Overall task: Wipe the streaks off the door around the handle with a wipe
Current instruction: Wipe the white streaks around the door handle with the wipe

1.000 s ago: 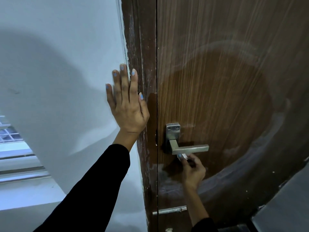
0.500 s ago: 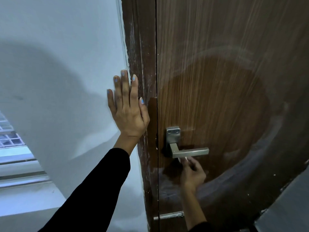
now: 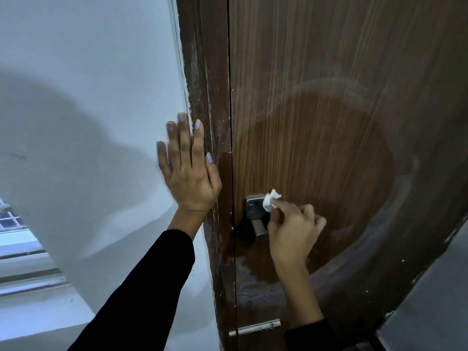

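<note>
Two hands work: the left hand (image 3: pixel 188 177) lies flat on the wall (image 3: pixel 88 97); the right hand (image 3: pixel 291 229) pinches the wipe (image 3: pixel 269 202) against the handle (image 3: pixel 255 214) plate. Rub small circles, maybe harder at the door's (image 3: pixel 329 122) pale streaks (image 3: pixel 249 279).

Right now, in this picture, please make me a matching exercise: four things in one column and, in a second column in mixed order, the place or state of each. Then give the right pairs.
Things
1. left hand
2. right hand
3. wipe
4. door

Places or states
A. crumpled and white, at the square plate of the handle
B. brown, with a darker wiped patch ringed by pale streaks
C. flat, fingers straight, on the wall and door frame
D. pinches the wipe, in front of the handle's lever

Pairs: 1-C, 2-D, 3-A, 4-B
</note>
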`<state>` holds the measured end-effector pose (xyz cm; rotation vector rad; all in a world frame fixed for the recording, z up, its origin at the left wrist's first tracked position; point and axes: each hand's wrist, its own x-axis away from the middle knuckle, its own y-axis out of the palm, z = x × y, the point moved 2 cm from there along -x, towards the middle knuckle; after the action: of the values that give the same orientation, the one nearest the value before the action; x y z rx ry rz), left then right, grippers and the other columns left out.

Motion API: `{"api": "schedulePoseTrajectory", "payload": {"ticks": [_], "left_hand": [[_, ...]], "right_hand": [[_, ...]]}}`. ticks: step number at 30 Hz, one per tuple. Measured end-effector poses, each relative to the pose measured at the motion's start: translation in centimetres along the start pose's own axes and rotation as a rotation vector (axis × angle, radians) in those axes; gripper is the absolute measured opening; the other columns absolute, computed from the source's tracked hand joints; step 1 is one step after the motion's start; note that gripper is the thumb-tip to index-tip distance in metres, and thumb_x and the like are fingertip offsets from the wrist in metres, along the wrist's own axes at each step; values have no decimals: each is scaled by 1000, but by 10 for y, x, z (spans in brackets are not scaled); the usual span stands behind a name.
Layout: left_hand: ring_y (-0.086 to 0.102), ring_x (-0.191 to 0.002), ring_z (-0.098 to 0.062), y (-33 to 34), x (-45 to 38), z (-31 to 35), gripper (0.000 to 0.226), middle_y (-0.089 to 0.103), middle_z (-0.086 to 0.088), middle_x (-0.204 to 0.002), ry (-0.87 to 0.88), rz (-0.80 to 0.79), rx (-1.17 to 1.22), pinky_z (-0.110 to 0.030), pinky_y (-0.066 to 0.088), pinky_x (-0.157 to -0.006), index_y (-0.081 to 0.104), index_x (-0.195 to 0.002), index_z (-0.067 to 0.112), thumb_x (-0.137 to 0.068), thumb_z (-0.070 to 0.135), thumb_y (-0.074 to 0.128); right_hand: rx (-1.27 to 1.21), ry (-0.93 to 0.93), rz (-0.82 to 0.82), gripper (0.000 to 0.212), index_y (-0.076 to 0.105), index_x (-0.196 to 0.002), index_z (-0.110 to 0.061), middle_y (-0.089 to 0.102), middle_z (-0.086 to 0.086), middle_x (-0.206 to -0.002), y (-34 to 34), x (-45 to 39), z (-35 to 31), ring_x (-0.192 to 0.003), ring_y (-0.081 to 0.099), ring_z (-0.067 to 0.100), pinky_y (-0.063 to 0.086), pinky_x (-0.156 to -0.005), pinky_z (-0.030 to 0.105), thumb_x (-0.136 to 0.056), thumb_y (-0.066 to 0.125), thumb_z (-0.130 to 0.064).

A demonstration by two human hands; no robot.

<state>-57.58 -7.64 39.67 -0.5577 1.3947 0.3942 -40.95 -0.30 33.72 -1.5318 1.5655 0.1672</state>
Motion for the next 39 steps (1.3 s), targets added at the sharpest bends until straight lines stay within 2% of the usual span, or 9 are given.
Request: {"api": "schedulePoseTrajectory", "payload": {"ticks": [4,9,15,21,25,28,30,36,39], "left_hand": [[20,-145,-29,-1,-1,0,55,30,-13,-154,-4,-12,2,-40,5,-120,17,-151,18,-98,30,26],[19,-145,-28,-2,-1,0,55,30,-14,-154,-9,-19,16,-42,8,-119,18,-151,18,-98,30,24],[18,-146,-27,-2,0,-1,56,28,-12,-155,7,-21,17,-43,8,-119,15,-152,19,-97,29,25],[20,-146,-27,-1,1,-1,56,28,-11,-155,14,-16,33,-45,11,-119,15,-152,19,-98,29,25],[20,-146,-26,0,0,-2,56,29,-11,-154,16,-10,32,-44,12,-119,17,-152,19,-97,29,25],[21,-146,-26,-2,0,-1,55,30,-11,-154,12,-4,25,-44,12,-119,18,-151,19,-98,28,25],[21,-145,-26,-2,1,-1,55,30,-11,-154,15,-3,27,-43,11,-119,19,-151,18,-97,28,26],[22,-144,-28,-5,0,0,55,32,-13,-153,17,-33,21,-44,11,-118,21,-150,16,-97,27,27],[22,-144,-28,-4,-1,1,55,33,-13,-152,11,-46,19,-43,8,-119,23,-149,15,-95,27,30]], "right_hand": [[54,118,-193,16,71,-95,-26,69,-4,-83,5,-2,15,-93,47,15,18,-85,35,-83,65,-18],[-131,130,-10,18,69,-92,-25,68,-9,-86,5,8,0,-86,40,3,11,-77,24,-76,72,-20],[-27,-65,-37,18,71,-78,-29,68,-12,-73,23,27,-26,-85,54,15,15,-78,30,-63,81,-27],[-194,204,130,18,68,-90,-30,67,-9,-88,24,20,-2,-95,43,10,10,-79,25,-74,73,-26],[-180,-37,148,18,70,-91,-23,67,-6,-93,25,13,-20,-92,51,14,18,-81,28,-82,57,-30],[-82,-297,86,14,72,-90,-19,66,-2,-92,27,9,-34,-88,50,17,26,-81,34,-77,66,-20],[-22,-343,31,16,72,-89,-18,65,0,-92,26,7,-34,-87,50,18,27,-79,33,-73,73,-17],[-298,-52,-12,18,70,-99,-6,62,10,-101,17,6,-23,-88,59,22,32,-74,7,-81,66,-7],[-309,-8,-2,16,69,-95,-5,60,9,-97,12,5,-18,-84,58,22,37,-70,11,-79,67,-1]]}}
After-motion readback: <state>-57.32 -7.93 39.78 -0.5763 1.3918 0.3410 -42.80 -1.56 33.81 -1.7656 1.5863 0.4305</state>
